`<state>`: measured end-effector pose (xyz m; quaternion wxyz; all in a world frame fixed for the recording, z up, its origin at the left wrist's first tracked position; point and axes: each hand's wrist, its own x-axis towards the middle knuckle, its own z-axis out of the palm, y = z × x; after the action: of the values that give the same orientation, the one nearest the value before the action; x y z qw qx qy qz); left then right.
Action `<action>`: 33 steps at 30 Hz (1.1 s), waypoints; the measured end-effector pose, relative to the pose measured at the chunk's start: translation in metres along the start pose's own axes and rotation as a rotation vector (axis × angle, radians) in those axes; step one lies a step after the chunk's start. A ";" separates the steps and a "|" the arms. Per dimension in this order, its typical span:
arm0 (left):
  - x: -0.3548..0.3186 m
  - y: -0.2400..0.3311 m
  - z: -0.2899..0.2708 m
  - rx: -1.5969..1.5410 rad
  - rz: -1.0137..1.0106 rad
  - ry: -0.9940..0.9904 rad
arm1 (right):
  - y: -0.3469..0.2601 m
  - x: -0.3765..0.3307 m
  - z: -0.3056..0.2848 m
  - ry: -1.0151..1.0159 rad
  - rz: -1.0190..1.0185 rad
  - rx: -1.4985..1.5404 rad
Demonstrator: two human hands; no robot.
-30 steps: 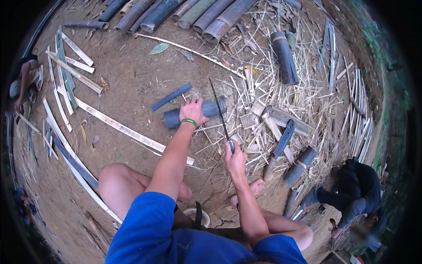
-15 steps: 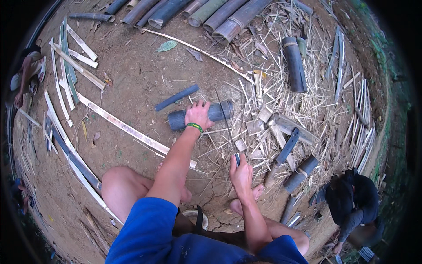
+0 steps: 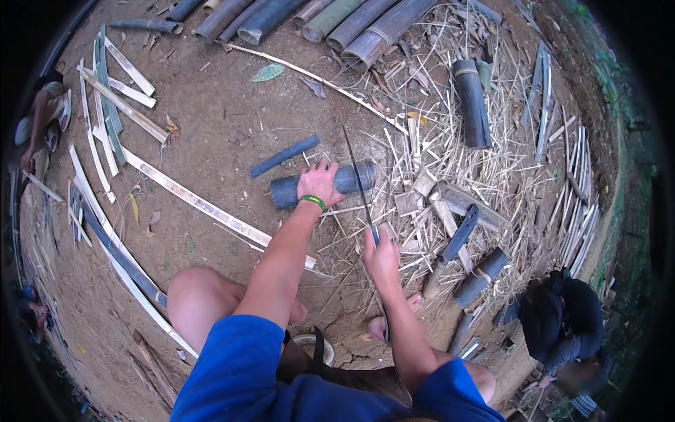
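Across the dirt in front of me lies a thick dark bamboo section [image 3: 285,193], its cut end toward the right. Gripping it from above near its middle is my left hand [image 3: 320,184], fingers over the far side. My right hand [image 3: 382,259] is closed round the handle of a long, thin-bladed saw [image 3: 357,176]. The blade crosses the bamboo close to its right end and points away from me. Whether its teeth have cut in cannot be made out. A thinner dark bamboo piece [image 3: 285,156] rests just beyond the section.
Pale slivers [image 3: 436,232] litter the ground on the right, with a sheathed knife [image 3: 460,231] among short bamboo pieces [image 3: 481,277]. Bamboo poles [image 3: 387,32] lie at the far side, split strips [image 3: 204,197] at left. One person [image 3: 562,316] crouches at right, another [image 3: 46,116] at far left.
My right hand has pushed the saw forward, away from me, so more blade lies past the bamboo. My left hand stays on the section.
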<state>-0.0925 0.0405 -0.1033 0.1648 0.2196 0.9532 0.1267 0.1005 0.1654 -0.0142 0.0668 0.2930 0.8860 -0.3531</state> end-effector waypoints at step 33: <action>-0.001 0.009 0.001 0.008 -0.017 0.001 | -0.008 0.031 0.000 -0.025 -0.028 -0.024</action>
<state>-0.0878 0.0478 -0.1006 0.1645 0.2121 0.9556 0.1215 0.0703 0.1755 -0.0201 0.0764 0.2754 0.8932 -0.3471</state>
